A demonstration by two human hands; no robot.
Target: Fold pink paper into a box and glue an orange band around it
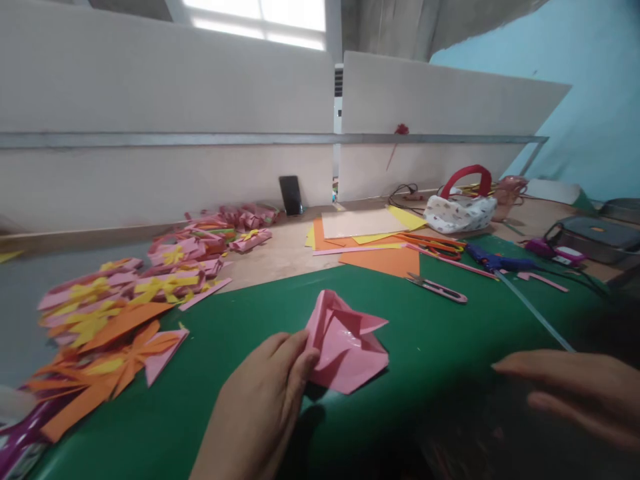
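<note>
Folded pink paper (346, 343) pinched by left fingers (295, 357).

Pink folded paper (347, 343) on a green mat (450, 333); orange sheets (385, 259), yellow-and-pink paper pieces (150, 283), blue wall (595, 100)

pink folded piece (346, 343): paper, smooth and a bit shiny
green mat (450, 340): smooth, slightly shiny
counter (280, 257): wood, dull
orange sheets (387, 259): flat paper, matt
bag (460, 211): soft cloth
</note>
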